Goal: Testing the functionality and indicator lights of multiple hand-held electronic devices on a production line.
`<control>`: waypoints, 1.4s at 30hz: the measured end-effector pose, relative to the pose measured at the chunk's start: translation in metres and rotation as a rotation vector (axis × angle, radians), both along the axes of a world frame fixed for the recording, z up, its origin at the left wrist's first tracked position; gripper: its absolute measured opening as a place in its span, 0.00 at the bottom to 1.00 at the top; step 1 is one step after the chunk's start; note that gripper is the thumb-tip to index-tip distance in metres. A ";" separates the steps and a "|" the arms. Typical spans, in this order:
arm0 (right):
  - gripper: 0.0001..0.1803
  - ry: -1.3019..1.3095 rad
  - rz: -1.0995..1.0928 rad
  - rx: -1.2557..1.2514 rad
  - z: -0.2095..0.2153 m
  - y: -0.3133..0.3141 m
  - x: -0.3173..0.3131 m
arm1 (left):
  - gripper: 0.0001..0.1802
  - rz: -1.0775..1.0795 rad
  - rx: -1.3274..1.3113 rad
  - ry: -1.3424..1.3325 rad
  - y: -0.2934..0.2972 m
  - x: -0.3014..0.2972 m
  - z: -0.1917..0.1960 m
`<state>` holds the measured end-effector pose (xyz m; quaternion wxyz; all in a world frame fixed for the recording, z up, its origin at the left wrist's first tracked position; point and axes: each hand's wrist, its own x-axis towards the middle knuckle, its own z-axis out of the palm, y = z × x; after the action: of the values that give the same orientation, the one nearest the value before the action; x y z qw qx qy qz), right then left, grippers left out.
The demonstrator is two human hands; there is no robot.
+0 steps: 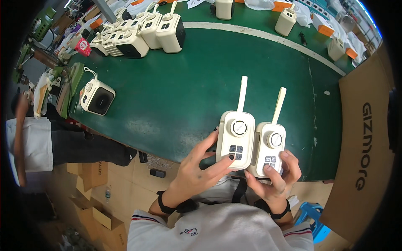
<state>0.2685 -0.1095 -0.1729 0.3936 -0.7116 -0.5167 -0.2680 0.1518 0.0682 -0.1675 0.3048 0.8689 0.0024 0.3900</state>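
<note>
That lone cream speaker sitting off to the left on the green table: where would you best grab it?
Probably by the cream speaker's boxy body, coming from above with fingers across its two flat side walls. Its thin cord loop at the top looks too flimsy, and the dark round grille faces forward.

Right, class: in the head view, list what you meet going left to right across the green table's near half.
Lone cream speaker with dark grille → left hand → left cream device with antenna → right cream device with antenna → right hand → cardboard box.

The two cream devices hide both hands' palms and whatever lies beneath.
</note>
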 end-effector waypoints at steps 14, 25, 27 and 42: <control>0.29 0.017 0.013 0.026 -0.003 0.005 0.005 | 0.25 0.013 -0.085 0.056 -0.007 -0.006 0.000; 0.28 0.029 0.006 0.050 -0.006 0.008 0.005 | 0.24 0.017 -0.109 0.025 -0.007 -0.006 -0.005; 0.28 0.033 -0.003 0.044 -0.006 0.008 0.005 | 0.24 0.017 -0.107 0.033 -0.007 -0.006 -0.006; 0.27 0.029 0.004 0.062 -0.007 0.009 0.004 | 0.25 0.001 -0.105 0.030 -0.008 -0.007 -0.006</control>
<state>0.2728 -0.1002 -0.1801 0.4234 -0.7019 -0.5037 -0.2727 0.1452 0.0605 -0.1738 0.3496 0.8574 0.0277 0.3766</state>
